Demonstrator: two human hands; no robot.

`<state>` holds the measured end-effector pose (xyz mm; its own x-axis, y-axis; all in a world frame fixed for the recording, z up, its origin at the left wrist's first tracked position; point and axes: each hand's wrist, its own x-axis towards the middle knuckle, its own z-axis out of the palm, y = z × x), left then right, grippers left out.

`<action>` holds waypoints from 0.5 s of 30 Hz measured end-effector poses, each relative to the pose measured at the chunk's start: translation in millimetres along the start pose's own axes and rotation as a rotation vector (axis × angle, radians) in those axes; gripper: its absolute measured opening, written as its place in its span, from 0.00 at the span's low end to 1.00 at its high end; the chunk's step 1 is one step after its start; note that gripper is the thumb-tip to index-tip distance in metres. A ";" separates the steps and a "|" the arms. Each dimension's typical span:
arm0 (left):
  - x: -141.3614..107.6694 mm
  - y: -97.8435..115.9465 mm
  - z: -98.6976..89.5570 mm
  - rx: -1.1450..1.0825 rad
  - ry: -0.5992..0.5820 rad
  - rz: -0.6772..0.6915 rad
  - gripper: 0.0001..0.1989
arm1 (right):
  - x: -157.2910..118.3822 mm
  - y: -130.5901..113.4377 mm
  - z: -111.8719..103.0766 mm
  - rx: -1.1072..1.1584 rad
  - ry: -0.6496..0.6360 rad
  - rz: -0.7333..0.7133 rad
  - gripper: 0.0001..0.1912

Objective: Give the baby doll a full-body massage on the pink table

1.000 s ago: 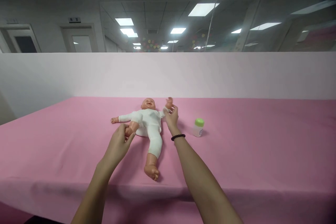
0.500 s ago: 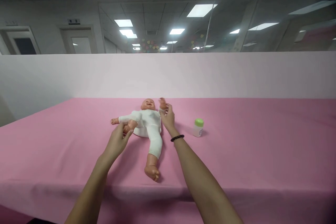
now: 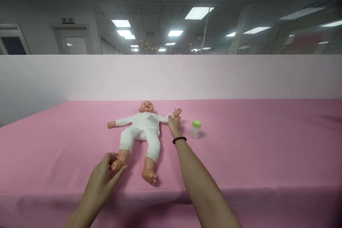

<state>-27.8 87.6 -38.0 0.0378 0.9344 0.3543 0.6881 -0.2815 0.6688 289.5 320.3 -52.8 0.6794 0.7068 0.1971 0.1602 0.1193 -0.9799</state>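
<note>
A baby doll (image 3: 140, 128) in a white long-sleeved bodysuit lies on its back on a pink cloth. My left hand (image 3: 100, 176) is at the near end, closed around the doll's bare foot (image 3: 118, 164) on the left of the view. My right hand (image 3: 174, 124) grips the doll's outstretched arm at the sleeve cuff, and the small doll hand (image 3: 176, 112) sticks out past my fingers. A black beaded bracelet (image 3: 179, 140) circles my right wrist. To the right of that hand stands a small white bottle with a green cap (image 3: 196, 129), untouched.
The pink cloth (image 3: 53, 149) covers a wide table and hangs over its near edge. A low pale partition (image 3: 171, 78) runs along the far side, with a glass wall and ceiling lights beyond it.
My left hand has drawn the doll's bent leg down toward me, so it now lies straight. My right hand has moved the doll's arm outward to the right, away from its head.
</note>
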 end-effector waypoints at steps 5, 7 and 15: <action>-30.9 -23.4 25.0 0.116 0.121 -0.014 0.19 | 3.3 23.5 -12.3 -0.114 0.018 -0.132 0.36; -33.9 -25.3 25.3 0.161 0.079 -0.005 0.18 | 1.4 26.8 -13.9 -0.158 0.026 -0.149 0.36; 69.0 -40.0 -38.3 -0.056 -0.157 -0.071 0.25 | -28.3 -27.1 -13.7 -0.434 -0.114 0.014 0.46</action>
<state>-80.5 155.0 -15.2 0.1063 0.9737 0.2013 0.6519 -0.2212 0.7253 275.7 287.6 -31.3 0.6042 0.7815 0.1555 0.4536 -0.1770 -0.8734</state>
